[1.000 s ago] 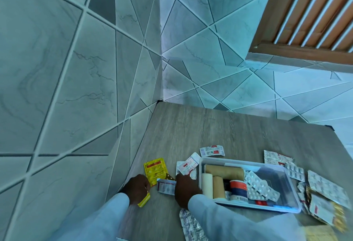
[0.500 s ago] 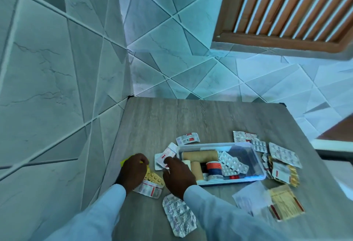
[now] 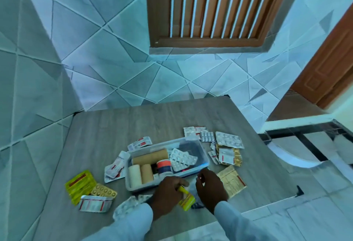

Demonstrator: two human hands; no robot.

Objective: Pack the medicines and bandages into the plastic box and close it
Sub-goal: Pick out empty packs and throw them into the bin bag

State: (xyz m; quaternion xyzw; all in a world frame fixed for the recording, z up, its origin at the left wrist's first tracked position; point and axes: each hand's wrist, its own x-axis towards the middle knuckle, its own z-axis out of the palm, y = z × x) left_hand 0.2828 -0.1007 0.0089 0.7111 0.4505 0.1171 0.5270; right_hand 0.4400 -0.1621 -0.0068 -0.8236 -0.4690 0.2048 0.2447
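Note:
The clear plastic box (image 3: 202,150) stands open in the middle of the grey table. It holds tan bandage rolls (image 3: 150,157), a white roll (image 3: 134,176), a red and blue tape roll (image 3: 164,166) and blister packs (image 3: 182,158). My left hand (image 3: 168,191) is at the box's near edge, closed on a small yellow packet (image 3: 186,200). My right hand (image 3: 210,189) is just right of it, fingers curled down over a clear plastic piece (image 3: 192,188). Its grip is hidden.
Loose medicines lie around the box: yellow packets (image 3: 80,185), a gold blister (image 3: 104,191) and a red-striped strip (image 3: 94,203) at left, and silver strips (image 3: 229,139), a gold pack (image 3: 230,155) and a tan sachet (image 3: 232,182) at right. Tiled walls close the left and back. The table's edge (image 3: 267,201) is near right.
My left hand came from the left pile to the box's near edge with a yellow packet. My right hand crossed from the box's left end to its right front. The view swung right.

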